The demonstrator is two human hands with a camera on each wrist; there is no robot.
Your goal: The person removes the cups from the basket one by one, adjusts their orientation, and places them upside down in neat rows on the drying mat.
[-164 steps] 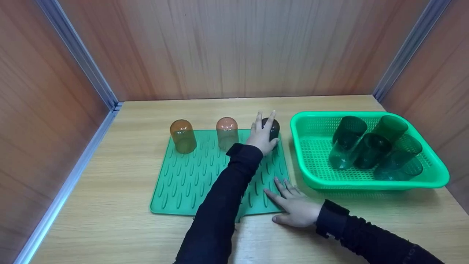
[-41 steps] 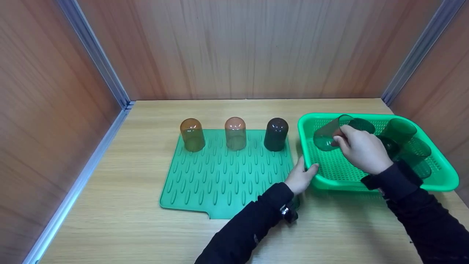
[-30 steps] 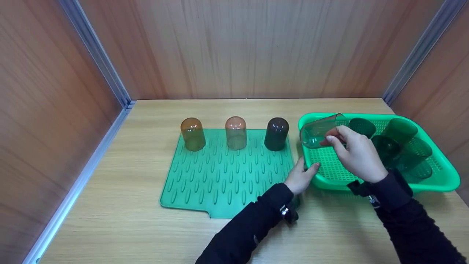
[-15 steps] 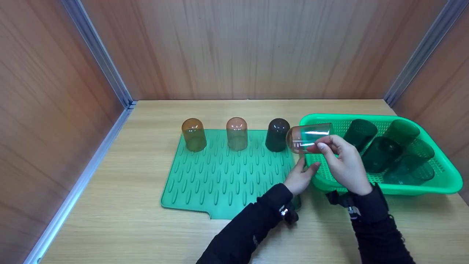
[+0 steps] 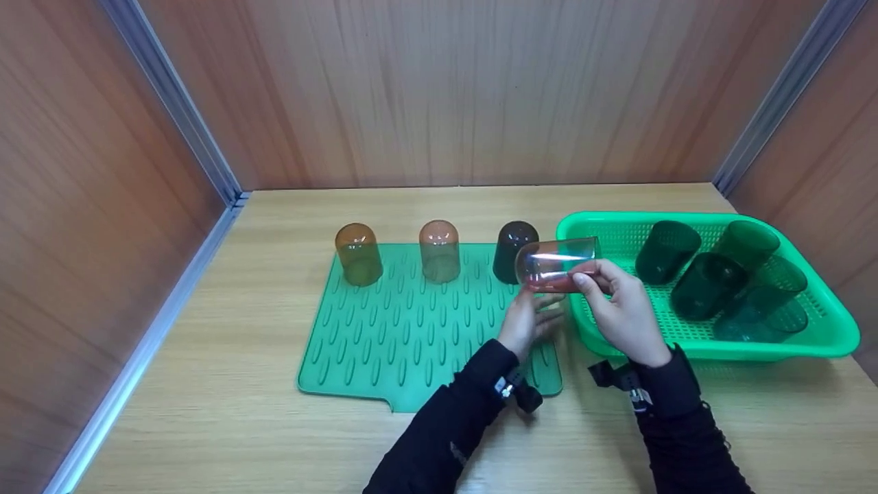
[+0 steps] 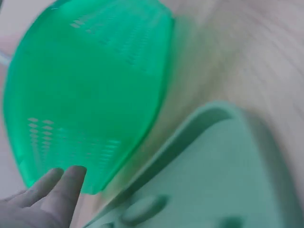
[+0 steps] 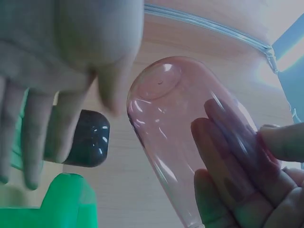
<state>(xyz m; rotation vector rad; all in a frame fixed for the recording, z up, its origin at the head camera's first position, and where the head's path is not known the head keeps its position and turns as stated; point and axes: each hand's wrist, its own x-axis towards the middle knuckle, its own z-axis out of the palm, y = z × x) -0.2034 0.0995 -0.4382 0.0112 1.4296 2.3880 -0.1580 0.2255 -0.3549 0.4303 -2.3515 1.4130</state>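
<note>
Three cups stand mouth down along the far side of the green mat (image 5: pixel 398 343) in the head view: an amber cup (image 5: pixel 359 255), a peach cup (image 5: pixel 439 252) and a dark cup (image 5: pixel 511 248). A pink-tinted cup (image 5: pixel 549 259) is held sideways in the air beside the dark one, base to the left, mouth toward the green basket (image 5: pixel 686 351). The right hand (image 5: pixel 621 312) pinches it between thumb and fingers; the left hand (image 5: pixel 523 322) lies just below its base, touching or not I cannot tell. More cups (image 5: pixel 708 286) rest in the basket on the counter (image 5: pixel 206 377). The step in hand looks like a pass from right to left.

The left wrist view is blurred, showing straight fingers (image 6: pixel 61 192) with nothing in them, near the basket and a corner of the mat.

From the right wrist, the thumb presses one side of the pink-tinted cup and other fingers show through its wall. The next move probably calls for a light left grip, then turning the mouth downward for the mat, clear of the dark cup.
</note>
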